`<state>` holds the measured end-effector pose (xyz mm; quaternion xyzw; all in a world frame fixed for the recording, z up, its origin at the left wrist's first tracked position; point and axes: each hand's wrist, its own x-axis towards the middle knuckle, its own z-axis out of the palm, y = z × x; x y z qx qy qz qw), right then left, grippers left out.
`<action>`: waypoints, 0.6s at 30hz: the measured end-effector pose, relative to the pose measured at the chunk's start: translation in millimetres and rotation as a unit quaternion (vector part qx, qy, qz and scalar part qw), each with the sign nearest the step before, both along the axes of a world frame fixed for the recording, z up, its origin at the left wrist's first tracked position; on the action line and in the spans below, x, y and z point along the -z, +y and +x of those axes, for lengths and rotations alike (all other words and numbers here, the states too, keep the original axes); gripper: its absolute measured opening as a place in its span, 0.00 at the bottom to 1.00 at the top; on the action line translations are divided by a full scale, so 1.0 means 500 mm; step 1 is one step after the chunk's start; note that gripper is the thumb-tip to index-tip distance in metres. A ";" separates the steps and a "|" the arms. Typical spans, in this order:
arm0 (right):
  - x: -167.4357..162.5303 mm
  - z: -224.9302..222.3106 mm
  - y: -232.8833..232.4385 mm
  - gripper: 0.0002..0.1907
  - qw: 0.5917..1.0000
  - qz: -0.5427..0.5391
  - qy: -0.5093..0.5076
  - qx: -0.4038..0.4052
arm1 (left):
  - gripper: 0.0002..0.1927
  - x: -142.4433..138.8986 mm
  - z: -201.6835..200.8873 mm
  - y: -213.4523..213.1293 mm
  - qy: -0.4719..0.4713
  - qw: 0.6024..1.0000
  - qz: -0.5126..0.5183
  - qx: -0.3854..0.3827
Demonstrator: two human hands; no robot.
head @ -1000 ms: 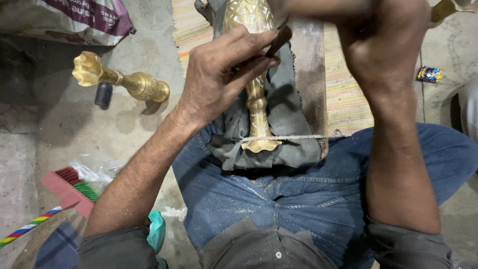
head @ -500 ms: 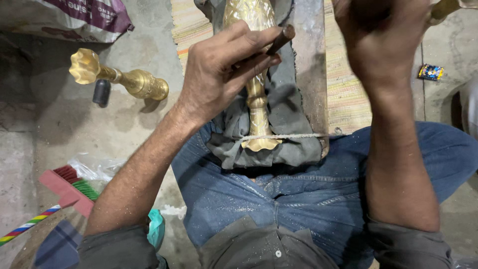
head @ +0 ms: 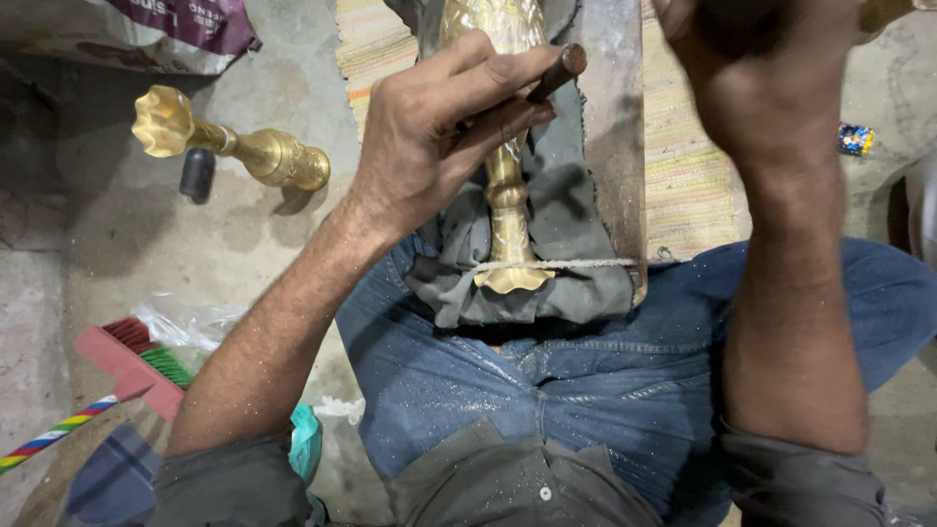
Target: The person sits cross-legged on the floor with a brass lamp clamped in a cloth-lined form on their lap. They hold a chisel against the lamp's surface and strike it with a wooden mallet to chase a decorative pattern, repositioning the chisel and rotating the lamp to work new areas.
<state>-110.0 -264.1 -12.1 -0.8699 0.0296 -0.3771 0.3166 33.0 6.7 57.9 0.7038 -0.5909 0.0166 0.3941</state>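
Observation:
My left hand [head: 444, 127] grips a dark chisel-like tool [head: 556, 73] and rests its tip on a brass vase [head: 508, 185] that lies along my lap. The vase sits on a grey cloth [head: 576, 244] over a board [head: 613, 127], tied down with a string [head: 576, 263]. My right hand [head: 761, 68] is raised at the top right with its fingers closed. What it holds is cut off by the frame's top edge.
A second brass vase [head: 229, 141] lies on the concrete floor at the left, beside a small dark object [head: 197, 174]. A pink brush with a striped handle [head: 117, 366] and a crumpled plastic bag [head: 185, 327] lie lower left. A woven mat [head: 688, 166] is under the board.
My right hand has lifted higher and shifted slightly right, towards the top edge. My left hand and the tool stay on the vase.

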 end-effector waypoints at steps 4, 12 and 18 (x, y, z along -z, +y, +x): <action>0.001 -0.004 0.001 0.09 1.000 -0.006 0.015 0.019 | 0.17 0.003 0.002 -0.001 0.000 1.000 -0.004 -0.003; -0.028 0.000 0.013 0.07 0.994 -0.109 -0.024 0.002 | 0.18 0.016 0.003 -0.003 -0.006 1.000 -0.008 -0.004; -0.029 0.001 0.017 0.09 0.993 -0.120 -0.024 -0.001 | 0.17 0.013 0.006 -0.004 -0.009 1.000 -0.010 0.000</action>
